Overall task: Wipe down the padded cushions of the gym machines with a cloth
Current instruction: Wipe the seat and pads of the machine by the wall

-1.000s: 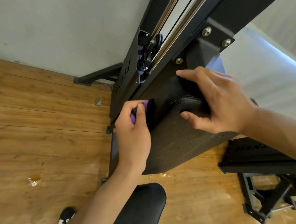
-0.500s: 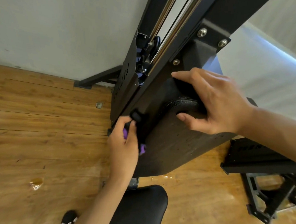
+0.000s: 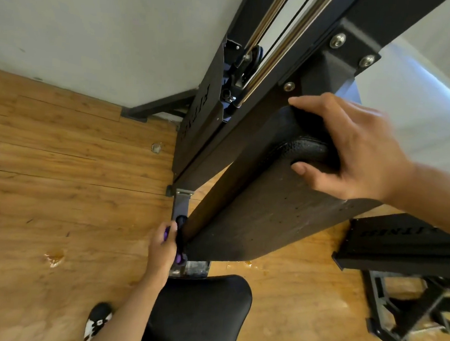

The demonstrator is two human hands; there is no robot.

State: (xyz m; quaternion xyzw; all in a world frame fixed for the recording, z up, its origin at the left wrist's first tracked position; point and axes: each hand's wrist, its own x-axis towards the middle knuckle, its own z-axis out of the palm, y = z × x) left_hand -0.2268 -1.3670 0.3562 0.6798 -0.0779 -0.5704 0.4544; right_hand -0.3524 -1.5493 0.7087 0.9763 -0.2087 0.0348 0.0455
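Observation:
A long black padded back cushion [image 3: 263, 213] slants down from the machine's upright frame [image 3: 293, 55]. My left hand [image 3: 161, 248] grips a purple and black cloth [image 3: 179, 240] against the cushion's left edge, near its bottom corner. My right hand [image 3: 353, 150] grips the cushion's top end, fingers over the top and thumb on its face. A black padded seat [image 3: 203, 310] lies below the cushion at the bottom centre.
The floor is wooden planks [image 3: 57, 185], with a wet patch [image 3: 54, 257] at the left. A grey wall [image 3: 95, 28] stands behind. A black machine base and frame [image 3: 399, 251] sits at the right. A black and white shoe [image 3: 97, 320] shows bottom left.
My left hand has slid the cloth down the cushion's left edge from the middle to near the bottom corner. My right hand has kept its hold on the top end.

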